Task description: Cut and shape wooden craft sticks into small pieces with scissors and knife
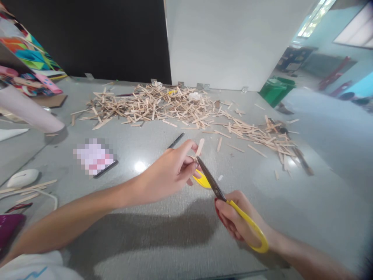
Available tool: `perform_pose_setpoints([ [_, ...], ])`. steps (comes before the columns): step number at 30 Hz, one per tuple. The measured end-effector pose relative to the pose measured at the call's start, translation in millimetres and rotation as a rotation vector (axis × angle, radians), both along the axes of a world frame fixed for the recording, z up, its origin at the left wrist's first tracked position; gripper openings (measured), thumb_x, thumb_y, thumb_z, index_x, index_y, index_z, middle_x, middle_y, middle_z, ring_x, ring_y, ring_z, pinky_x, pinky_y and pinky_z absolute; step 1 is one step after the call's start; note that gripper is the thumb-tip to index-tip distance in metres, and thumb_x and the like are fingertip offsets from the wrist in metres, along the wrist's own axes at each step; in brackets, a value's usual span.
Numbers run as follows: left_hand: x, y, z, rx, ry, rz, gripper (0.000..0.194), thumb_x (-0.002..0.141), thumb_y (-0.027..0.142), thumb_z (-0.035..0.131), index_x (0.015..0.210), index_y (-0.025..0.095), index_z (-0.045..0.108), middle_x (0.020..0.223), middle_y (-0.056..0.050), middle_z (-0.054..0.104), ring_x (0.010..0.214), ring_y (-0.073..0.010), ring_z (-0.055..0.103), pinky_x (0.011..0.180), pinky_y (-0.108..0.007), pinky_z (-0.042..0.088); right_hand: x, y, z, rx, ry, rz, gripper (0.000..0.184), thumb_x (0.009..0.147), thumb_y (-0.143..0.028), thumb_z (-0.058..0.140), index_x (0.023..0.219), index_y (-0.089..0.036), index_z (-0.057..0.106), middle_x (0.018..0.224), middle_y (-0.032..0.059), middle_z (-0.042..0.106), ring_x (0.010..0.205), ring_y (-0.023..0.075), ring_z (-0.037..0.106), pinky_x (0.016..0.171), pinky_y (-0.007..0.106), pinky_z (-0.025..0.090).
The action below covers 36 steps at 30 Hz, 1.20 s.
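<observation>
Between the thumb and fingers of my left hand (175, 167) is a popsicle stick (200, 146), its rounded end pointing up and away. My right hand (241, 214) grips a pair of scissors (212, 182) with yellow and red handles. The dark blades reach up to the stick near my left fingertips; whether they are closed on it I cannot tell. Below my left fingers a yellow object (204, 181) lies on the table, partly hidden. A black pen (176, 140) sticks out behind my left hand.
A heap of popsicle sticks (151, 105) spreads along the back, with more loose sticks (256, 134) at the right. On the left are a blurred-out pad (93, 153), a second pen (106, 169), a white mouse (23, 178) and a pale roll (32, 109). Upright panels (221, 42) border the back.
</observation>
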State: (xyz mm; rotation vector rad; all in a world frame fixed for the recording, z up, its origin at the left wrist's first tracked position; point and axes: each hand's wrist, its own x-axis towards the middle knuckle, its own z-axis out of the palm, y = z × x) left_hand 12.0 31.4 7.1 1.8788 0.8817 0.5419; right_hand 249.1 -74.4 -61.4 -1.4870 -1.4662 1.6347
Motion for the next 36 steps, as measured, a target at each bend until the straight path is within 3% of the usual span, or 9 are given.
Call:
perform_pose_setpoints([
  [9, 0, 0, -3.3, -0.01, -0.02, -0.001, 0.014, 0.111, 0.03, 0.051, 0.112, 0.026, 0.037, 0.092, -0.004, 0.084, 0.073, -0.0192, 0.083, 0.061, -0.023, 0.061, -1, 3, 5.1, 0.047, 0.076, 0.028, 0.051, 0.101, -0.048, 0.058, 0.059, -0.024, 0.042, 0.048, -0.0063, 0.044, 0.039, 0.006, 0.038, 0.037, 0.017, 0.03],
  [22, -3, 7, -0.9, 0.036, 0.067, -0.041, 0.013, 0.11, 0.029, 0.052, 0.119, 0.024, 0.045, 0.094, -0.005, 0.084, 0.07, -0.0173, 0.081, 0.061, -0.021, 0.059, -1, 3, 4.0, -0.052, -0.018, -0.023, 0.078, 0.095, -0.085, 0.056, 0.05, -0.023, 0.043, 0.039, -0.005, 0.038, 0.031, 0.006, 0.036, 0.034, 0.018, 0.028],
  [27, -5, 9, 3.4, 0.012, 0.072, -0.039, 0.013, 0.109, 0.027, 0.051, 0.121, 0.023, 0.05, 0.098, -0.007, 0.084, 0.087, -0.0217, 0.084, 0.07, -0.025, 0.063, -1, 5, 7.5, -0.093, 0.06, 0.017, 0.083, 0.093, -0.09, 0.055, 0.045, -0.023, 0.042, 0.034, -0.0042, 0.037, 0.028, 0.0065, 0.034, 0.031, 0.02, 0.025],
  [36, -13, 18, 3.4, 0.143, 0.167, -0.062, 0.016, 0.105, 0.025, 0.054, 0.12, 0.023, 0.057, 0.092, -0.005, 0.083, 0.077, -0.0214, 0.081, 0.066, -0.027, 0.058, 3, 6, 0.4, -0.156, 0.172, 0.072, 0.083, 0.096, -0.086, 0.053, 0.042, -0.025, 0.039, 0.03, -0.0038, 0.035, 0.026, 0.0078, 0.036, 0.03, 0.02, 0.026],
])
